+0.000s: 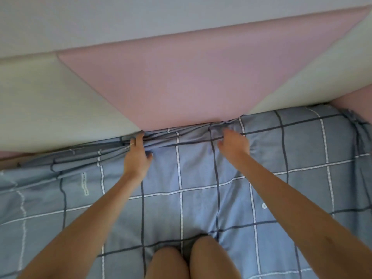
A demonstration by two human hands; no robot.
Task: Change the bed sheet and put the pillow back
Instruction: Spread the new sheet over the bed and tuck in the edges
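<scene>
Blue checked cloth: the bed sheet (201, 188) covers the mattress, smooth in the middle and bunched into folds along the headboard (171, 83).
Place of work: the seam where the sheet meets the pink and cream padded headboard (the person kneels on the bed, knees (193, 258) at the bottom of the view).
Left hand (137, 156): it lies on the folds, fingers together and pointing into the gap, thumb spread to the side; probably it pushes the loose edge down behind the mattress.
Right hand (234, 142): it rests on the bunched cloth, fingers bent and a little apart; whether it pinches the cloth cannot be told.
Reason of the two hands: most likely one feeds the cloth while the other keeps it flat.
Far right corner: the sheet edge looks already wrapped over the mattress.
Pillow: not visible, so this step seems not yet done.
</scene>
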